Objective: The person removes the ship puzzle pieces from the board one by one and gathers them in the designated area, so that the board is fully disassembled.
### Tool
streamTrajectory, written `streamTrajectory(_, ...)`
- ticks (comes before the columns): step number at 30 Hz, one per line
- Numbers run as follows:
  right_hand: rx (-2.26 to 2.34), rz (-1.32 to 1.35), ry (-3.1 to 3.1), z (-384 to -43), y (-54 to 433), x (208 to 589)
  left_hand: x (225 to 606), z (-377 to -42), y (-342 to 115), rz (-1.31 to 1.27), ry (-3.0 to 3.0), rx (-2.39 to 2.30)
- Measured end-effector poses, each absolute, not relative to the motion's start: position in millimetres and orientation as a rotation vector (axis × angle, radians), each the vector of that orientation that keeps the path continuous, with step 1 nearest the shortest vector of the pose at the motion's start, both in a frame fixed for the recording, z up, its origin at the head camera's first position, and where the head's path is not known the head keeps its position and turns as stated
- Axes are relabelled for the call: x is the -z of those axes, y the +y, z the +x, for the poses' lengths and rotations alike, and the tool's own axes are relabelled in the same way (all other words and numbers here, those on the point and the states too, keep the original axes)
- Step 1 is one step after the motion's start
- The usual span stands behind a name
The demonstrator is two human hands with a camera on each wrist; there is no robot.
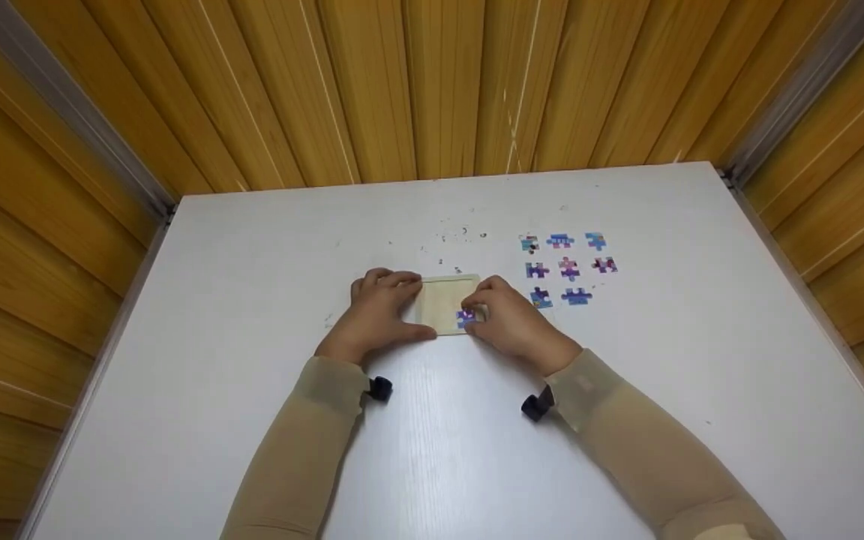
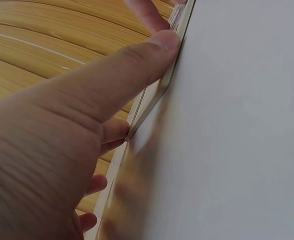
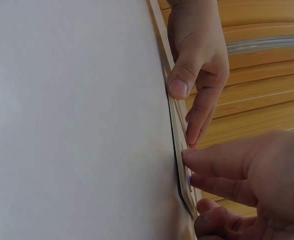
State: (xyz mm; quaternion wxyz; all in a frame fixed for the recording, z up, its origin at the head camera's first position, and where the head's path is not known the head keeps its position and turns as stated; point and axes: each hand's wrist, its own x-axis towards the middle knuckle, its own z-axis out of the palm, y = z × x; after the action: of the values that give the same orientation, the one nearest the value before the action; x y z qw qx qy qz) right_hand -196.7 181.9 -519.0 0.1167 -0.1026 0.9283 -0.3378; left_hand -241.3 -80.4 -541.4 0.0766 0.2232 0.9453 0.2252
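A small pale wooden puzzle tray (image 1: 439, 298) lies flat on the white table between both hands. My left hand (image 1: 378, 313) grips its left side, the thumb at the near edge and the fingers at the far corner. In the left wrist view that thumb (image 2: 136, 60) presses on the tray's rim. A purple and blue jigsaw piece (image 1: 465, 319) sits in the tray's near right corner. My right hand (image 1: 511, 319) pinches this piece between thumb and fingers. In the right wrist view the right hand (image 3: 257, 175) hides most of the piece.
Several loose jigsaw pieces (image 1: 568, 267) lie in rough rows to the right of the tray, beyond the right hand. Small dark specks dot the white table (image 1: 289, 247) behind the tray. Yellow wood-look panels (image 1: 372, 90) stand along the table's back and sides.
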Motion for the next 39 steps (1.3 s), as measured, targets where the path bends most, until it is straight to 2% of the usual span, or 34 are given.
streamTrajectory(39, 1.033, -0.339, 2.687, -201.3, 180.8, 522.9, 543.9, -243.2, -80.5, 0.671, 2.83, -0.719)
